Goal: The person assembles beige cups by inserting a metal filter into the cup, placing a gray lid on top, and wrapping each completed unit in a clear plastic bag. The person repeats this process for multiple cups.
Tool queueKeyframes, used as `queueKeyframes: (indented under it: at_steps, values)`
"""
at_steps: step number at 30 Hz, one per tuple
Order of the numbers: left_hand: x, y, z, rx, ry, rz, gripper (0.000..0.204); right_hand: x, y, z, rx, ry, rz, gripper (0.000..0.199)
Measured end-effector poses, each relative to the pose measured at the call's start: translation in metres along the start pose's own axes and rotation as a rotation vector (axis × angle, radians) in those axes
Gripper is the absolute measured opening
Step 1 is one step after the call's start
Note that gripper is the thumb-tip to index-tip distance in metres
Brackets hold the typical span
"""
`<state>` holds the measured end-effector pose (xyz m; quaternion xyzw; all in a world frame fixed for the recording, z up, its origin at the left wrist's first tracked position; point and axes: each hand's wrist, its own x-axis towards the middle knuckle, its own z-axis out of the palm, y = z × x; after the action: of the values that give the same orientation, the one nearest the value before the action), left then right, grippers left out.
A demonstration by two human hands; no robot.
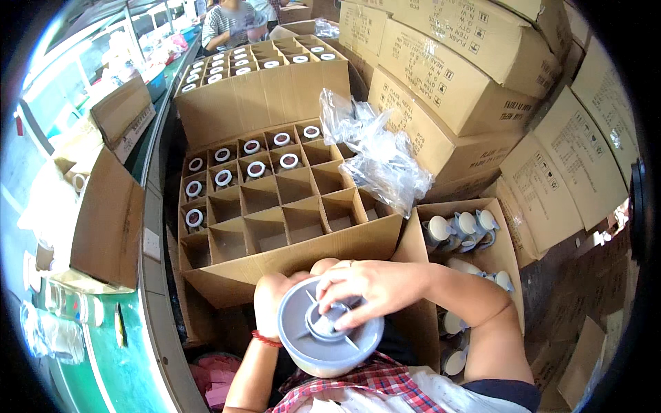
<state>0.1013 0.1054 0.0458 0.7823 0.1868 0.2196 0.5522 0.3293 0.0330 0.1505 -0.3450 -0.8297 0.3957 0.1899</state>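
The room is bright with soft daylight that comes in from the big glass windows on the far left, where it gets so white that things look washed out. The deep square holes of the open brown cardboard box with dividers are dark with shadow, and the crinkly clear plastic bag shines with little white glints. The picture is round like a fish's eye, black in the corners, with straight box edges bending and things going smeary near the rim.
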Motion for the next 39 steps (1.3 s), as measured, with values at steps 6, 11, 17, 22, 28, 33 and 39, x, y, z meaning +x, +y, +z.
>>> queueKeyframes:
  at_steps: [6,11,17,22,28,33,39]
  values:
    - [-0.043,-0.044,0.060,-0.645,0.155,-0.306,0.027,-0.025,-0.049,0.026,-0.682,0.159,-0.057,0.032]
    - [-0.076,-0.061,0.089,-0.326,0.653,-0.344,0.025,-0.051,-0.010,0.047,-0.627,0.210,0.270,0.034]
    - [-0.092,-0.026,0.063,-0.128,0.705,-0.333,0.020,-0.059,-0.009,0.020,-0.303,0.189,0.040,0.018]
    - [-0.086,-0.036,0.060,-0.240,0.462,-0.240,0.021,-0.059,-0.020,0.000,-0.889,-0.099,-0.323,0.026]
    - [-0.080,-0.036,0.050,-0.401,0.279,-0.243,0.019,-0.055,-0.021,-0.004,-0.884,-0.162,-0.505,0.023]
    - [-0.087,0.014,0.056,-0.038,0.447,-0.332,0.023,-0.069,-0.007,0.029,-0.668,0.034,-0.048,0.033]
    - [-0.116,0.048,0.084,0.303,0.413,-0.262,0.038,-0.066,0.013,0.042,-0.400,-0.068,0.491,0.041]
